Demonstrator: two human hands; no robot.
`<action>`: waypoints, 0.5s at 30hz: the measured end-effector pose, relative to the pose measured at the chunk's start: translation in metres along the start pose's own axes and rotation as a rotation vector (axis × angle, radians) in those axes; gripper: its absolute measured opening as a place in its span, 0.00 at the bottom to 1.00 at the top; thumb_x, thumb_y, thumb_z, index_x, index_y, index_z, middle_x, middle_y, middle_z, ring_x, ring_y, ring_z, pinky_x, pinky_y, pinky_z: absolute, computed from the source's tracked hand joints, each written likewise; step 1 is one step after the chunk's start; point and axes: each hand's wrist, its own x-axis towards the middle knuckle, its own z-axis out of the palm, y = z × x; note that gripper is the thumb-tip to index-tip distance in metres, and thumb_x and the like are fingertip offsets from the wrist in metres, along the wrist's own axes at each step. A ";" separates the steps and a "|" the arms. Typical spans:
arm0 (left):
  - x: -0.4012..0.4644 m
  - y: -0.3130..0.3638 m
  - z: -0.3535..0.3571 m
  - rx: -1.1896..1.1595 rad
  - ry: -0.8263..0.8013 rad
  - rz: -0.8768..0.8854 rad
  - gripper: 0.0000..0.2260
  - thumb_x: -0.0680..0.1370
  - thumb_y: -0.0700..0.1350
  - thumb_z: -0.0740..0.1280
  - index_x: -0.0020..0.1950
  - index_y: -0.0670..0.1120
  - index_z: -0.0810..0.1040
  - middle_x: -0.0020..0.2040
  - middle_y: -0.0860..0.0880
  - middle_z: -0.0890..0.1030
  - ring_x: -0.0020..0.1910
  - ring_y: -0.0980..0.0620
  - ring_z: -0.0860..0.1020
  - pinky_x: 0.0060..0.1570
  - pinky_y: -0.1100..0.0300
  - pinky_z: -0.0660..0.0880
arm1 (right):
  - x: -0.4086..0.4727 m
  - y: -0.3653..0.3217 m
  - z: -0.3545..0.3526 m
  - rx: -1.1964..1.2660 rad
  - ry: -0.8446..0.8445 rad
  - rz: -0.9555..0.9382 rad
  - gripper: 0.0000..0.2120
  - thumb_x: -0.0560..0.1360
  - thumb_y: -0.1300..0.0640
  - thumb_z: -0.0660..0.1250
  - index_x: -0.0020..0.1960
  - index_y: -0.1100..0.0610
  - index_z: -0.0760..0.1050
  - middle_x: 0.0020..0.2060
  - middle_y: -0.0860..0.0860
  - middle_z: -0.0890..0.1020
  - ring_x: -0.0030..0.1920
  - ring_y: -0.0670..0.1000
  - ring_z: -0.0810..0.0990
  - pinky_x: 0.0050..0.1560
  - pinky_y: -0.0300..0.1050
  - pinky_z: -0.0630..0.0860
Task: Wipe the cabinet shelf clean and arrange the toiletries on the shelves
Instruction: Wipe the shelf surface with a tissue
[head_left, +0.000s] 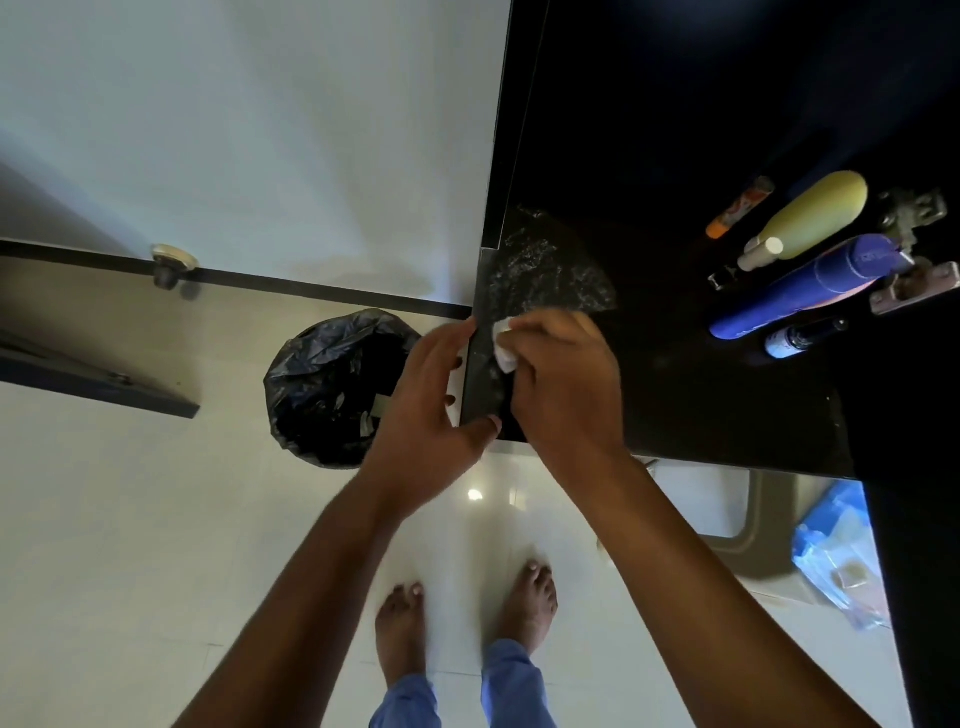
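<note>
White cloth (505, 353) is rubbing the black shelf (675, 395) mid-frame, pinched in the right hand (566, 384), while the left hand (431, 410) is gripping the edge; pressing flat should clean best, bottles (810, 280) waiting upper right.

I see left hand (434, 410) gripping front edge of black shelf (675, 395), thumb on top. Right hand (563, 384) presses white cloth (503, 353) on wet, streaked patch by that edge. Yellow bottle (810, 218), blue bottle (810, 286), orange tube (740, 207) stand far right. Bin (332, 384) with black liner on floor (156, 519), left.
</note>
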 end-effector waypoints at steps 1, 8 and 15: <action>0.004 -0.002 -0.005 0.039 -0.047 0.007 0.40 0.69 0.47 0.74 0.80 0.54 0.64 0.73 0.55 0.70 0.70 0.49 0.74 0.58 0.45 0.82 | -0.001 -0.003 0.001 0.041 -0.038 -0.029 0.11 0.69 0.65 0.79 0.51 0.61 0.85 0.50 0.56 0.85 0.52 0.57 0.83 0.52 0.53 0.83; 0.010 -0.010 -0.020 0.205 -0.231 -0.018 0.52 0.70 0.47 0.80 0.84 0.60 0.50 0.79 0.54 0.65 0.70 0.52 0.75 0.59 0.50 0.83 | -0.047 0.023 -0.029 0.032 -0.171 -0.192 0.15 0.69 0.67 0.78 0.53 0.55 0.86 0.55 0.50 0.85 0.57 0.52 0.82 0.62 0.41 0.78; 0.015 -0.005 -0.017 0.283 -0.214 0.010 0.53 0.69 0.46 0.81 0.83 0.61 0.49 0.77 0.54 0.67 0.66 0.54 0.77 0.60 0.48 0.82 | -0.002 0.034 -0.032 -0.138 -0.052 0.082 0.13 0.71 0.64 0.76 0.55 0.57 0.86 0.54 0.53 0.85 0.55 0.55 0.81 0.55 0.50 0.82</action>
